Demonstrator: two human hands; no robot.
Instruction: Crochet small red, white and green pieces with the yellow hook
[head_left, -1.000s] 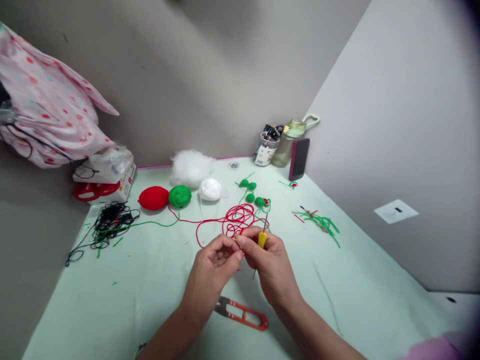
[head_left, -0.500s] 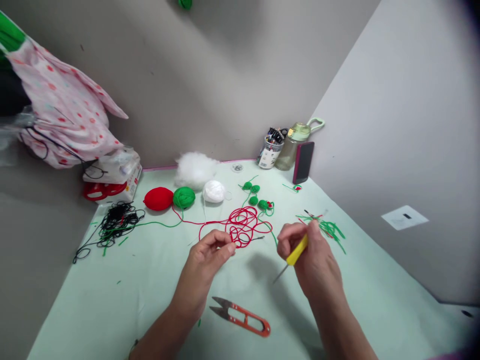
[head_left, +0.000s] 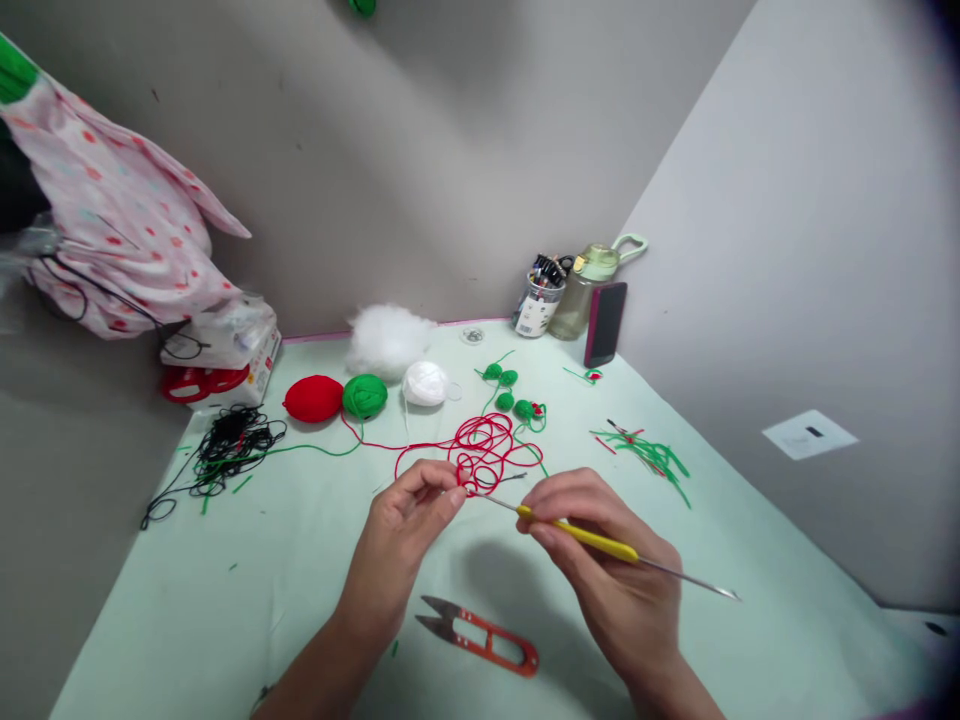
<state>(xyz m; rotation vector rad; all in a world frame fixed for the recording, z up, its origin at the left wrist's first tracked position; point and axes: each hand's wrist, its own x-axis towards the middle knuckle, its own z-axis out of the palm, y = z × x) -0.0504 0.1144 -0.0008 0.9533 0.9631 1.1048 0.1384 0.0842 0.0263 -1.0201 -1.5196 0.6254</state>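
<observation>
My left hand [head_left: 409, 525] pinches the end of a red yarn strand [head_left: 484, 450] that lies in loose loops on the pale green table [head_left: 225, 620]. My right hand [head_left: 600, 560] grips a crochet hook with a yellow handle [head_left: 585, 538]; its metal tip points left and touches the yarn at my left fingertips. The strand runs back toward the red yarn ball [head_left: 313, 398]. Beside that ball sit a green yarn ball [head_left: 364, 395] and a white yarn ball [head_left: 424, 383].
Orange thread snips [head_left: 480, 638] lie near the front edge. Small green crocheted pieces [head_left: 514, 392], green yarn scraps [head_left: 649, 452], a black cord tangle [head_left: 225, 445], white stuffing [head_left: 386, 338], a jar of tools [head_left: 534, 298], a bottle [head_left: 581, 285] and a phone [head_left: 604, 322] are around.
My right hand swung out to the right, turned the hook round, and came back, so the hook's tip now meets the yarn at my left fingertips. My left hand stayed nearly still.
</observation>
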